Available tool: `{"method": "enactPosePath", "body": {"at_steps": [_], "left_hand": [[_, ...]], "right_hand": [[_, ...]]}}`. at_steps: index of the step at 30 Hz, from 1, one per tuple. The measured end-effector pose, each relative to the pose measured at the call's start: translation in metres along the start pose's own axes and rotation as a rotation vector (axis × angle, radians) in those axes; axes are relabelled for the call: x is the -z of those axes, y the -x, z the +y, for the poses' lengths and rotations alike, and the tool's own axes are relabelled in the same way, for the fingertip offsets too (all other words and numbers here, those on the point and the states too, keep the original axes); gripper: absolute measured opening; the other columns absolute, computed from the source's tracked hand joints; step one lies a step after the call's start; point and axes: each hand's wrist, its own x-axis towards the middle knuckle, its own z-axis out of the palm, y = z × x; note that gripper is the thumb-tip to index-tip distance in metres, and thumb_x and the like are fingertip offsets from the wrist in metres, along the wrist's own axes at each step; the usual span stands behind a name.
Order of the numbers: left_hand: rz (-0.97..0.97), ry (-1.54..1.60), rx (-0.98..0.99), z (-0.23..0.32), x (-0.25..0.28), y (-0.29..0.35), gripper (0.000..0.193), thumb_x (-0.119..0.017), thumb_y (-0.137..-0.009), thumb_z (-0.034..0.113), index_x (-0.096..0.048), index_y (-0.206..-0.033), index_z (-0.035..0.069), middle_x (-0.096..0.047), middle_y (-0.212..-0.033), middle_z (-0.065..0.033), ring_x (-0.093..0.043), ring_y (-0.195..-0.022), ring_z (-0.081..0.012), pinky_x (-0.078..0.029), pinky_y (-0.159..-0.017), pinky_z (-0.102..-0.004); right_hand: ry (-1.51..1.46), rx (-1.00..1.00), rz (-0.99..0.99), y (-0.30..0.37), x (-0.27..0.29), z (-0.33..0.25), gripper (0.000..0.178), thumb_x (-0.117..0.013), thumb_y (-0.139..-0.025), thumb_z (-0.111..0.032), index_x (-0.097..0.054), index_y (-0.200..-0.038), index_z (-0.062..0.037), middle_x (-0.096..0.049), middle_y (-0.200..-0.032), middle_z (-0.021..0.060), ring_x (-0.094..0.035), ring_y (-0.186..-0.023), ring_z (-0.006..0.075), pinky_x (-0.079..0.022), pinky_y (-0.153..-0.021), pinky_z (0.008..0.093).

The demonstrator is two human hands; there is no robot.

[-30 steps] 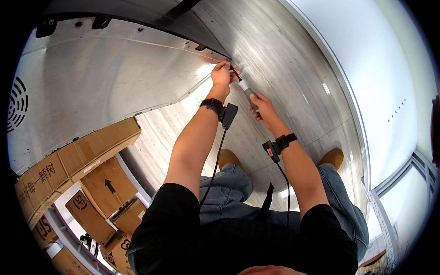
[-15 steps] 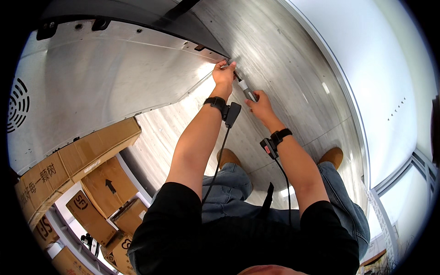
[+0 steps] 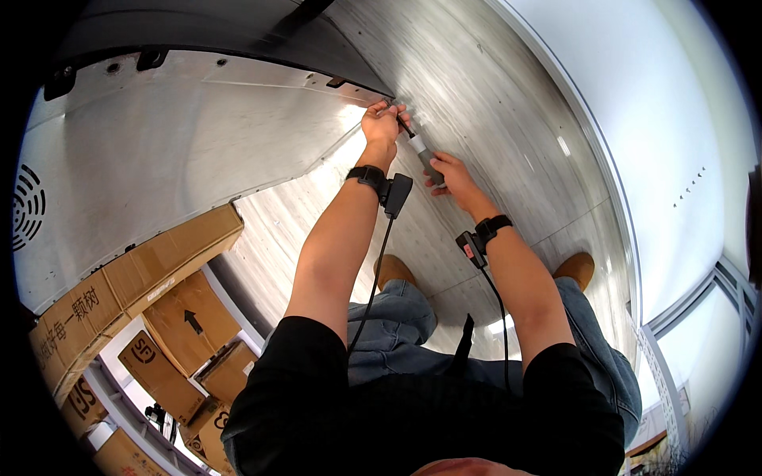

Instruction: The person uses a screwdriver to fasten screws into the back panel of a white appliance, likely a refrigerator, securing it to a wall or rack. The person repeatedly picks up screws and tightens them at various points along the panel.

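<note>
At the far corner of a large silver metal panel, my left hand has its fingers closed around the shaft end of a screwdriver. The tool has a grey handle, a pale collar and a dark shaft; its tip is hidden among those fingers, next to the panel's edge. Lower and to the right, my right hand grips the handle near its rear end. The screwdriver slants from the corner down toward my right hand.
A dark cabinet surface adjoins the panel's far edge. Cardboard boxes are stacked at lower left, one long carton against the panel. A white wall panel rises at right. Black cables run from both wrist devices. My shoes stand on the wood-look floor.
My right hand and the screwdriver's handle have shifted slightly down, with the fingers placed differently around it. My left hand has moved a little up and left, and stays at the panel's corner.
</note>
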Motion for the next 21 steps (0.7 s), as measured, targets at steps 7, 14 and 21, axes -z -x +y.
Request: {"method": "enactPosePath", "body": {"at_steps": [7, 14, 21], "left_hand": [[0.078, -0.081, -0.051, -0.007, -0.002, -0.005, 0.025, -0.063, -0.087, 0.007, -0.045, -0.104, 0.004, -0.063, -0.088, -0.0114, -0.061, -0.067, -0.0188, -0.055, -0.062, -0.033], [0.083, -0.021, -0.013, -0.008, 0.001, -0.01, 0.029, -0.066, -0.083, 0.001, -0.045, -0.104, 0.003, -0.06, -0.085, -0.0113, -0.06, -0.064, -0.0177, -0.049, -0.053, -0.0306], [0.003, 0.083, 0.004, -0.002, 0.0, -0.001, 0.017, -0.051, -0.092, 0.001, -0.042, -0.106, 0.0, -0.063, -0.091, -0.0152, -0.063, -0.072, -0.0208, -0.057, -0.067, -0.0363]], "right_hand": [[0.615, 0.355, 0.25, -0.019, -0.001, 0.018, 0.05, -0.073, -0.076, -0.021, -0.054, -0.117, 0.001, -0.061, -0.095, 0.0141, -0.061, -0.081, 0.0284, -0.05, -0.075, 0.0387], [0.49, 0.369, 0.264, -0.006, -0.012, 0.014, 0.049, -0.075, -0.075, -0.023, -0.055, -0.113, -0.0001, -0.062, -0.095, 0.0139, -0.062, -0.071, 0.0219, -0.05, -0.064, 0.0356], [-0.05, -0.005, -0.042, 0.003, 0.0, -0.001, 0.045, -0.063, -0.086, -0.029, -0.054, -0.119, -0.0002, -0.062, -0.094, 0.0088, -0.061, -0.068, 0.0147, -0.05, -0.055, 0.0298]]}}
